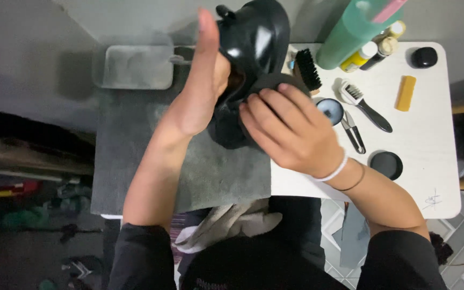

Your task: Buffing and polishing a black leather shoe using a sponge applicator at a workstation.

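Observation:
A glossy black shoe (256, 37) is held up above the grey towel (135, 161). My left hand (200, 91) has its fingers inside the shoe opening, thumb pointing up. My right hand (291, 129) presses a dark cloth pad (269, 83) against the shoe's side. A white band and a thin dark band sit on my right wrist.
On the white table (430, 139) lie a black bristle brush (308, 69), an open polish tin (331, 110), its black lid (386, 164), a small brush (363, 104), a metal clipper (353, 131), a yellow block (405, 93), small bottles (369, 53), a green bottle (350, 32). A grey tray (138, 67) rests at the far left.

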